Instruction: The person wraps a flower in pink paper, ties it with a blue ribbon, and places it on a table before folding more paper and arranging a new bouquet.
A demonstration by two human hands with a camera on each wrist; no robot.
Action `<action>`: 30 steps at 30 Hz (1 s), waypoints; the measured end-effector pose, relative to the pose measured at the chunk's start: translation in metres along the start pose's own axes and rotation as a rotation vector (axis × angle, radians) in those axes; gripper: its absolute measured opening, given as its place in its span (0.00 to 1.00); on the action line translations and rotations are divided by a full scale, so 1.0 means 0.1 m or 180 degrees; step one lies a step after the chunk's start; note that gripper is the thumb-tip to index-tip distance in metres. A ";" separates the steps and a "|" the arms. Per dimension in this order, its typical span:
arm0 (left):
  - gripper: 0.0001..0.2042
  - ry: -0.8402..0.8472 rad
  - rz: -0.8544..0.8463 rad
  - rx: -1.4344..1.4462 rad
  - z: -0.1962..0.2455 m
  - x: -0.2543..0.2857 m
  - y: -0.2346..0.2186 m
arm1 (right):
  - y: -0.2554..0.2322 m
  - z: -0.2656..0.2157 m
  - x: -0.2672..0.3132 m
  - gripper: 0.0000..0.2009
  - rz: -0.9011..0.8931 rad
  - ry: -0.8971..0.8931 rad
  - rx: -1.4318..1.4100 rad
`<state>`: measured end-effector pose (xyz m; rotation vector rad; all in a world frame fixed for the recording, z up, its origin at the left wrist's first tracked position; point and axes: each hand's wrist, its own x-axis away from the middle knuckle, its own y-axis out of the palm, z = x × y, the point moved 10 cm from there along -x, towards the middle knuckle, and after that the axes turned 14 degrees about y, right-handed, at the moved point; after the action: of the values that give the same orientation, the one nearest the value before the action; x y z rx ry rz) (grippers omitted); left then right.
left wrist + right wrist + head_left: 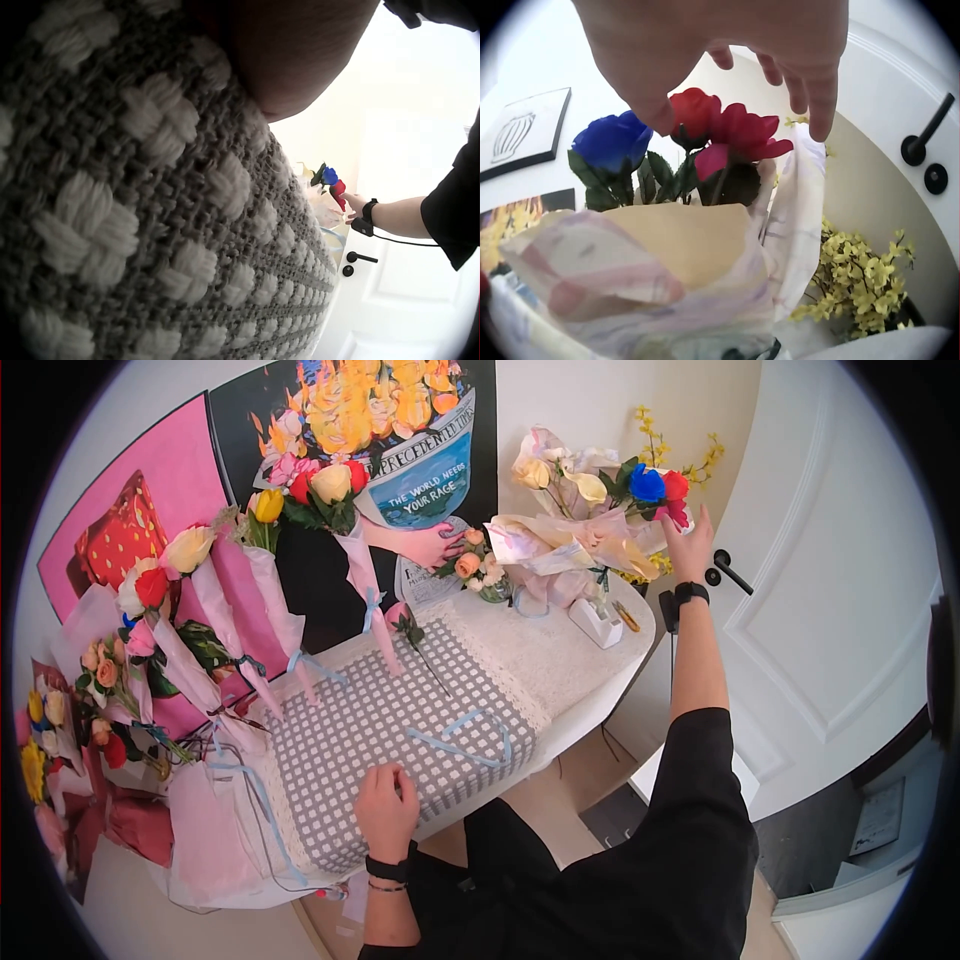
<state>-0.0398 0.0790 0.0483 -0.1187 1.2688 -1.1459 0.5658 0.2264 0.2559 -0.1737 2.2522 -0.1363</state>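
Note:
At the back right my right hand [688,545] reaches over a paper-wrapped bouquet [560,540]. Its fingers and thumb are spread around a red rose [692,116] and a magenta flower [746,133], with the thumb tip right at the red rose. Beside them in the bouquet stands a blue rose [613,142]. My left hand [387,810] rests near the front edge of the grey-and-white checkered cloth [330,760], its fingers loosely curled around nothing. On that cloth lie a light blue ribbon [460,748] and a single pink rose [400,618] with a long stem.
Several pink-wrapped flowers [230,610] stand along the table's back and left. A white tape dispenser [597,624] and an orange-handled cutter [627,617] sit at the right end. Yellow blossoms [862,281] are behind the bouquet. A white door [830,560] with a black handle stands right.

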 end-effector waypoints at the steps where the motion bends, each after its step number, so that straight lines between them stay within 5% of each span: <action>1: 0.02 0.0001 -0.0018 -0.0037 -0.01 0.00 0.01 | 0.04 -0.09 -0.04 0.44 0.0002 0.0007 -0.0017; 3: 0.01 0.0045 -0.0020 -0.0087 -0.02 0.00 0.01 | 0.17 -0.36 -0.10 0.48 -0.0072 -0.0357 -0.0106; 9: 0.01 0.0057 0.0017 -0.0088 -0.01 0.00 0.00 | 0.60 -0.82 -0.34 0.50 -0.0571 -0.0306 -0.0035; 17: 0.01 0.0086 0.0058 -0.0079 -0.01 0.00 -0.01 | 0.77 -1.54 0.07 0.36 -0.0361 -0.1193 0.1455; 22: 0.01 0.0178 0.0127 -0.0096 0.00 0.00 -0.02 | 0.70 -1.65 0.16 0.33 -0.0129 -0.1375 0.1244; 28: 0.09 -0.0249 -0.0288 0.0688 0.10 -0.20 0.00 | 0.69 -1.74 0.29 0.30 -0.0498 -0.2053 0.1072; 30: 0.11 0.0038 -0.0410 0.0891 0.43 -0.56 -0.07 | 0.66 -1.78 0.39 0.30 -0.0724 -0.2419 0.0808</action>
<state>-0.0027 0.0946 0.1070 0.0155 1.1111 -1.4257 0.3981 0.2918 0.3285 -0.2884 1.4398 -0.4022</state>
